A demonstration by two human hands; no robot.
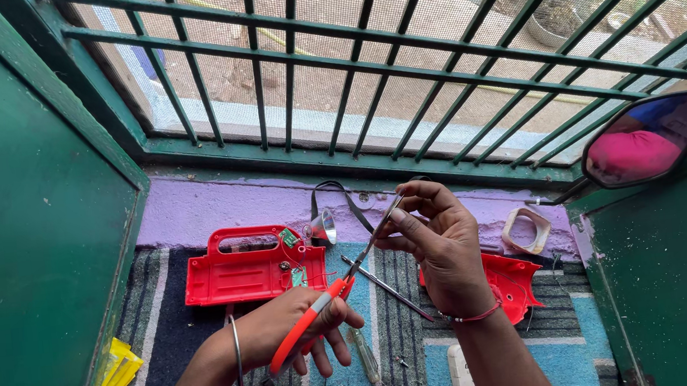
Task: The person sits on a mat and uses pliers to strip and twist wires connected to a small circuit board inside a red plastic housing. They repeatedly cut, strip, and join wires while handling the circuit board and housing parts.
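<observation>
One pair of orange-handled scissors (332, 297) is gripped by the left hand (301, 325), its blades raised to the right hand (439, 247), whose fingertips pinch something too thin to identify. Two red plastic casing halves (246, 268) (513, 282) lie on the striped mat (173, 332), one on either side of the hands, below the purple ledge (220, 208) and barred window (366, 75).
</observation>
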